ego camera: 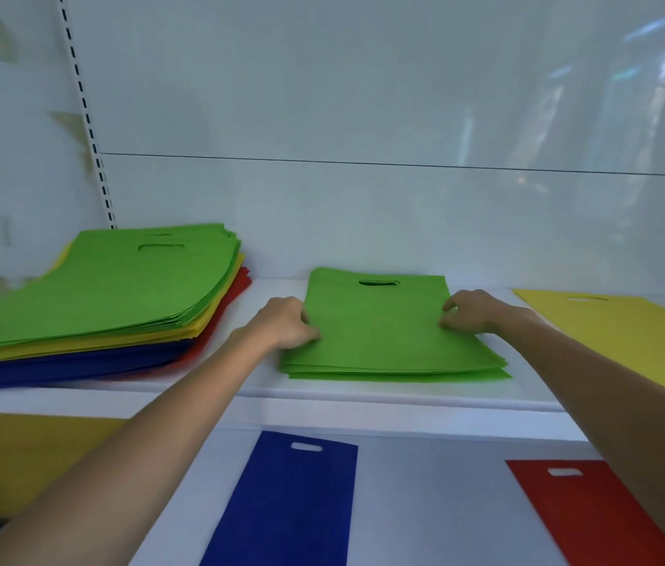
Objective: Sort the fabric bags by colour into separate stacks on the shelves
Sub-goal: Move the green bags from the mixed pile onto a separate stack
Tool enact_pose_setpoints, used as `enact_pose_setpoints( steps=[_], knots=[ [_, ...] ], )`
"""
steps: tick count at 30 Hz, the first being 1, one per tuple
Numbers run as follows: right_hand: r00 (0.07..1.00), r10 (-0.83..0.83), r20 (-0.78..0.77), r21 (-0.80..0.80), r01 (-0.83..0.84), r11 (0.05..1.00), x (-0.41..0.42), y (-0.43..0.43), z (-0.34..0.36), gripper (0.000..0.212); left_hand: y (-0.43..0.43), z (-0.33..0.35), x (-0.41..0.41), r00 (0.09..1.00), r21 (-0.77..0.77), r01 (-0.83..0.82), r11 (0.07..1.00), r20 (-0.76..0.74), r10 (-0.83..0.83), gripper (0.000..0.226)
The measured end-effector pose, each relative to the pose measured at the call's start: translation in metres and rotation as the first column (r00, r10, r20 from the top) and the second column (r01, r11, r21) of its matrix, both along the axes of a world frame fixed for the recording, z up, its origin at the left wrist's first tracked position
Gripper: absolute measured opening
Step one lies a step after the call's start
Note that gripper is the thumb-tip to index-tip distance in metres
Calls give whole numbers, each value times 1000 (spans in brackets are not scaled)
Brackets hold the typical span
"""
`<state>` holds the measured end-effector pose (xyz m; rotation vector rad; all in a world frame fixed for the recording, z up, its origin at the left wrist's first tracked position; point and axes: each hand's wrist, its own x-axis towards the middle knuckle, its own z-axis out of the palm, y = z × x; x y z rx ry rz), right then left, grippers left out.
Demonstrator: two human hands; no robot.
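Observation:
A small stack of green fabric bags (383,332) lies flat in the middle of the upper shelf (265,296). My left hand (285,322) grips its left edge and my right hand (471,310) pinches its right edge. To the left sits a tall mixed pile (97,292) with green bags on top, then yellow, blue and red layers. A single yellow bag (625,332) lies at the right of the same shelf. On the lower shelf lie a blue bag (290,500) and a red bag (592,512).
White back panels (363,96) and a slotted upright (85,112) close off the shelf behind. A yellow surface (28,459) shows at the lower left under the upper shelf. The shelf's front lip (363,402) runs between the two levels.

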<state>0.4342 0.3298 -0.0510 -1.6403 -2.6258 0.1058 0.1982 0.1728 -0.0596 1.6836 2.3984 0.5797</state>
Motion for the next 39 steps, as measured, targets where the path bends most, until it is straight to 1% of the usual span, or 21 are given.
enact_pose_setpoints(
  steps=[3,6,8,11,14,17,20,23,25,27,29,31,32,33,34,36,37,39],
  knots=[
    [1000,16,8,-35,-16,999,-2,5,-3,49,4,-2,-1,1000,-2,0,1000,-22,0,19],
    [999,3,43,-29,-2,1000,-6,11,0,49,4,8,-3,992,0,-2,1000,-124,2,31],
    [999,-10,-38,42,11,999,-13,14,8,47,2,24,-11,981,29,14,999,-195,-8,28],
    [969,2,-246,151,36,988,-37,13,28,37,-9,56,-31,967,125,57,990,-252,-24,18],
    [930,54,-363,205,23,978,-80,2,48,32,-30,78,-61,961,180,65,981,-276,-13,29],
    [897,112,-428,219,-17,976,-136,-19,62,30,-58,86,-108,961,176,-9,984,-270,57,32],
    [878,178,-444,213,-90,973,-194,-46,68,30,-91,84,-162,956,139,-114,984,-254,146,33],
    [885,225,-408,201,-153,968,-241,-68,68,33,-122,73,-213,933,78,-227,971,-267,240,34],
    [894,244,-376,197,-181,964,-266,-80,66,36,-138,63,-243,919,9,-289,957,-278,280,34],
    [898,237,-372,168,-186,968,-287,-90,63,32,-151,52,-268,917,-48,-325,944,-262,303,37],
    [912,217,-349,67,-207,976,-303,-103,58,28,-160,44,-289,931,-64,-328,942,-193,311,42],
    [942,190,-278,-103,-226,969,-315,-116,50,42,-165,38,-303,942,-28,-329,944,-86,326,40],
    [952,176,-250,-152,-218,964,-320,-121,46,49,-167,36,-307,938,5,-343,939,-46,342,39],
    [956,156,-249,-161,-199,967,-323,-124,43,53,-168,35,-309,933,42,-359,932,-19,360,38],
    [954,126,-271,-150,-171,974,-326,-127,41,53,-168,34,-310,928,73,-371,926,-2,372,38],
    [934,54,-354,-142,-111,984,-327,-128,37,45,-166,32,-309,928,138,-370,919,16,371,37],
    [915,16,-402,-159,-87,983,-326,-129,35,42,-165,31,-307,934,176,-355,918,21,357,37],
    [862,-70,-502,-210,-43,977,-325,-128,29,45,-162,29,-302,945,237,-322,916,19,327,41]
  ],
)
